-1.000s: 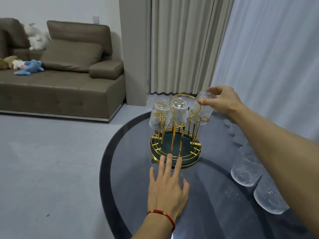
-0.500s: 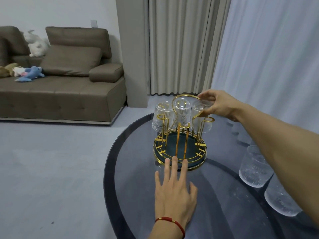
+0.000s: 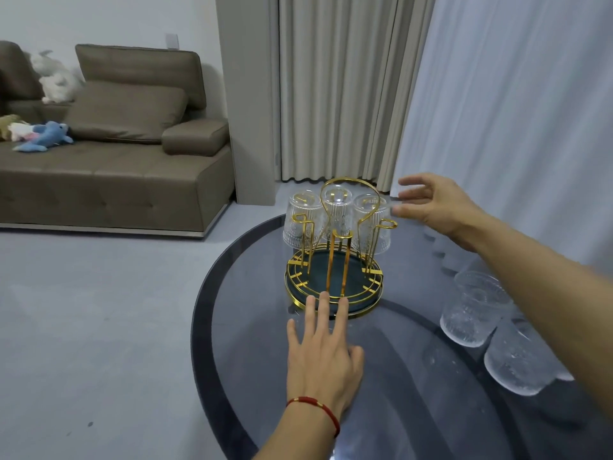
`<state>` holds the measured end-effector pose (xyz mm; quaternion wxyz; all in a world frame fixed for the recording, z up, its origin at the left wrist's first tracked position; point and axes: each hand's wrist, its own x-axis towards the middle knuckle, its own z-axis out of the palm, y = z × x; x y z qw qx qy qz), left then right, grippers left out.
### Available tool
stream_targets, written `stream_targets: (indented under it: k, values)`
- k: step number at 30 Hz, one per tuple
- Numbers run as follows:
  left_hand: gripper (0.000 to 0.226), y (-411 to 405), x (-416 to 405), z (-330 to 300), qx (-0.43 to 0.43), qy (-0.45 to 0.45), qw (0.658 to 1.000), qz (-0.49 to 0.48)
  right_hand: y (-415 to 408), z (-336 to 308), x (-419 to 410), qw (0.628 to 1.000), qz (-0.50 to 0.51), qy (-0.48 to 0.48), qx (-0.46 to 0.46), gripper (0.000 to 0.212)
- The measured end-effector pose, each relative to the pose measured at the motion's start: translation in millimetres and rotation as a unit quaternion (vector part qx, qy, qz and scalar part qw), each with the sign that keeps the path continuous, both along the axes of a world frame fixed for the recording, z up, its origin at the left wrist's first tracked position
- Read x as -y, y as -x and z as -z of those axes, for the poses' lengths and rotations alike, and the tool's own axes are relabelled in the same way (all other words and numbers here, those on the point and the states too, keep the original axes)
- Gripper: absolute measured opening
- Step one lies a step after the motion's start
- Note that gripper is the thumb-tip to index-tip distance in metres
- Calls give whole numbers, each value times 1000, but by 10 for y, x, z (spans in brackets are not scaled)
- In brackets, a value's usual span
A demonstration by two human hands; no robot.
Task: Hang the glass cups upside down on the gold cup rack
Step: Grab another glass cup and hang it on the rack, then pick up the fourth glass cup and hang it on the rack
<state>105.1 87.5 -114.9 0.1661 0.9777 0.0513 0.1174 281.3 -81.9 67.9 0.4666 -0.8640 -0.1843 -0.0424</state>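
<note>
The gold cup rack (image 3: 335, 287) with a dark round base stands on the glass table (image 3: 414, 393). Three ribbed glass cups hang upside down on it: a left cup (image 3: 300, 222), a middle cup (image 3: 338, 207) and a right cup (image 3: 371, 224). My right hand (image 3: 431, 205) hovers just right of the right cup, fingers spread, holding nothing. Flat on the table lies my left hand (image 3: 323, 356), its fingertips touching the rack's front rim. Two more glass cups (image 3: 471, 313) (image 3: 517, 360) stand at the right under my right forearm.
The table's dark curved edge (image 3: 199, 327) runs at the left, with grey floor beyond. A brown sofa (image 3: 116, 167) with plush toys stands at the far left. Curtains (image 3: 331, 88) hang behind the table.
My right hand has let go of the right cup, which now hangs on the rack, and has drawn back slightly to the right with fingers open. My left hand stays flat.
</note>
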Motion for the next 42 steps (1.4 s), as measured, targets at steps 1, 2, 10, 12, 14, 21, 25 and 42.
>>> stream_targets:
  k: [1, 2, 10, 12, 14, 21, 25, 42]
  values:
    - [72, 4, -2, -14, 0, 1, 1000, 0, 163, 10, 55, 999, 25, 5, 47, 50]
    - [72, 8, 1, -28, -1, 1, 1000, 2, 346, 32, 104, 995, 42, 14, 94, 40]
    - [67, 184, 173, -254, 39, -12, 999, 22, 1854, 652, 533, 963, 165, -12, 214, 27]
    - [65, 259, 300, -331, 74, 82, 992, 54, 2023, 835, 647, 955, 197, 7, 222, 29]
    - [62, 354, 429, -436, 89, 186, 976, 72, 2073, 967, 770, 943, 253, 46, 209, 37]
    - [58, 603, 690, -665, 173, 90, 976, 96, 2023, 1253, 1006, 899, 427, 59, 75, 86]
    - [57, 682, 752, -664, 167, 85, 978, 89, 1912, 1398, 1067, 921, 388, -1, -17, 97]
    - [69, 655, 725, -679, 170, 258, 941, 140, 1914, 1497, 1140, 953, 287, 57, 75, 74]
